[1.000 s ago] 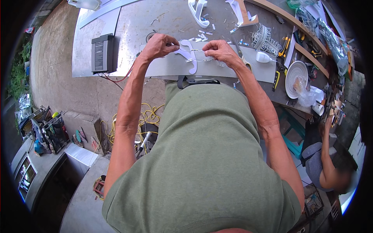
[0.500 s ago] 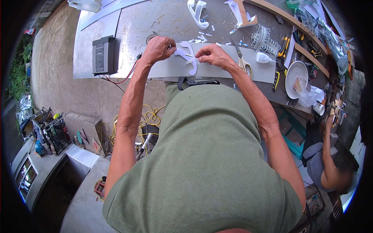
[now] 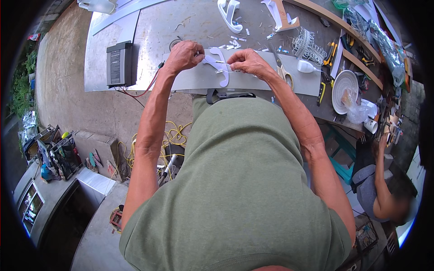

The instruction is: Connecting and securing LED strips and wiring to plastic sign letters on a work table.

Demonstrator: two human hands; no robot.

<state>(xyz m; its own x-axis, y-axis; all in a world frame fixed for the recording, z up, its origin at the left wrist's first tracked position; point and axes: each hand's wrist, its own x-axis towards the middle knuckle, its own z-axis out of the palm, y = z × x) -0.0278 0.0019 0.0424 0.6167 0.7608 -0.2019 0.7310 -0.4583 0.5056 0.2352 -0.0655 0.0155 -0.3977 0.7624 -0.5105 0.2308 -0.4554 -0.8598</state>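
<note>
Worktop [image 3: 156, 34], grey metal, edge bodyward, space leftward of left hand [image 3: 184, 55] (pinched closed, contents unclear); right hand [image 3: 251, 63] pinching white wire [image 3: 227, 64] over curved white plastic piece [image 3: 225, 79]; rightward, round white dish [image 3: 342, 85], clear bag [image 3: 356, 111] overlapping.

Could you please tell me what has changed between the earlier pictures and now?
The right hand has moved left, nearer to the left hand, so more of the scissors shows. The left hand's fingertips have drawn back slightly to the left. Whether anything was taken or let go is too small to tell. The pale curved piece, black box and round plate stayed in place.
</note>
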